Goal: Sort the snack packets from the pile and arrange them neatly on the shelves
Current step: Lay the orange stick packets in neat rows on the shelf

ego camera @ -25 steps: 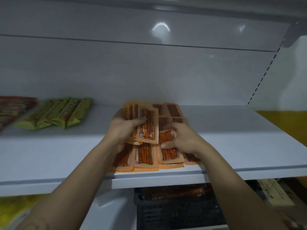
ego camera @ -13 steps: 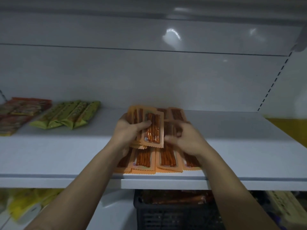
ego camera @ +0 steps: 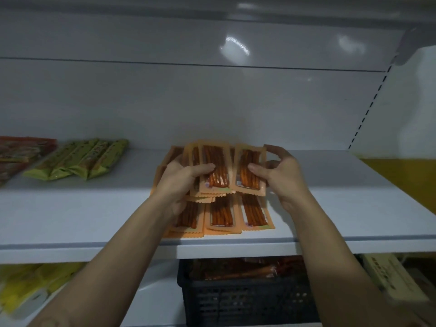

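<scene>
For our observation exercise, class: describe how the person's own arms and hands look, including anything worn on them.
The left forearm and right forearm are bare to the frame edge; no sleeves show. The left hand and right hand wear no gloves, and no ring, watch or bracelet is visible. The dim light blurs finer detail.

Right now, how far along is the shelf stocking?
Done: green snack packets and red packets lie on the white shelf at left; orange-edged stick-snack packets lie flat in a row at the shelf front. In hand: the left hand holds a fanned stack of the same orange packets; the right hand pinches one orange packet beside it. Left: the black plastic crate below holds more packets.
</scene>
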### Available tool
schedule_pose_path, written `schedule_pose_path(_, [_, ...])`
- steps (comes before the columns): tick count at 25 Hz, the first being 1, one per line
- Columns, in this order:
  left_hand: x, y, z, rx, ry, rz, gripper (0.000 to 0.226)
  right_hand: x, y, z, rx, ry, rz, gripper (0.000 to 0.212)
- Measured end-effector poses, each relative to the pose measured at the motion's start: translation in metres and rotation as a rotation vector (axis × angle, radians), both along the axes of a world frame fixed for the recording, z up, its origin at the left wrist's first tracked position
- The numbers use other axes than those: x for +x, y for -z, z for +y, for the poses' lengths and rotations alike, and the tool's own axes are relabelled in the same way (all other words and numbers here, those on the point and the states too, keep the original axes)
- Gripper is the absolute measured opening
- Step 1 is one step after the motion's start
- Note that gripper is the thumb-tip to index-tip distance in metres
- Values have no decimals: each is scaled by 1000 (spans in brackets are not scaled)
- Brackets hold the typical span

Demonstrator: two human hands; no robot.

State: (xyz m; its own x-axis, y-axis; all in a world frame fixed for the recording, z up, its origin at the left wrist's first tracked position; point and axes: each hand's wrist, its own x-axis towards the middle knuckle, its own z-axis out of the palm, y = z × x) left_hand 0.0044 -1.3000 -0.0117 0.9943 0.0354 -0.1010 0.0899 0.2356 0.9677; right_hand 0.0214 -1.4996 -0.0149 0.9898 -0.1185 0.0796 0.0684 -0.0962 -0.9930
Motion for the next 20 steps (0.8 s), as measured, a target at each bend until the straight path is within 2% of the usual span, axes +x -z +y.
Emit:
schedule_pose_path(2, [0, 1, 6, 19, -74, 13, 33, -3, 4, -15, -81, -34, 71, 66])
schedule_pose_path(4, [-3, 2, 8, 56, -95, 31, 25, -11, 9, -20, -168, -95, 145, 64])
schedule_pose_path(9, [-9, 8, 5, 142, -145, -7, 27, -21, 23, -15, -237, -139, 231, 30])
schedule_pose_path(11, [-11, 11, 6, 180, -165, -13, 30, -17, 33, -16, -374, -117, 208, 26])
schedule_pose_path(13, [-12, 13, 6, 156, -181, 3, 31, -13, 42, -18, -558, -95, 147, 27])
schedule_pose_path(15, [-15, 15, 4, 122, -186, 20, 33, -13, 46, -20, -653, -91, 114, 29])
schedule_pose_path(18, [-16, 15, -1, 114, -205, 32, 39, -13, 44, -23, -681, -114, 68, 30])
schedule_pose_path(20, [-16, 17, -2, 96, -222, 33, 41, -14, 33, -20, -571, -101, -17, 28])
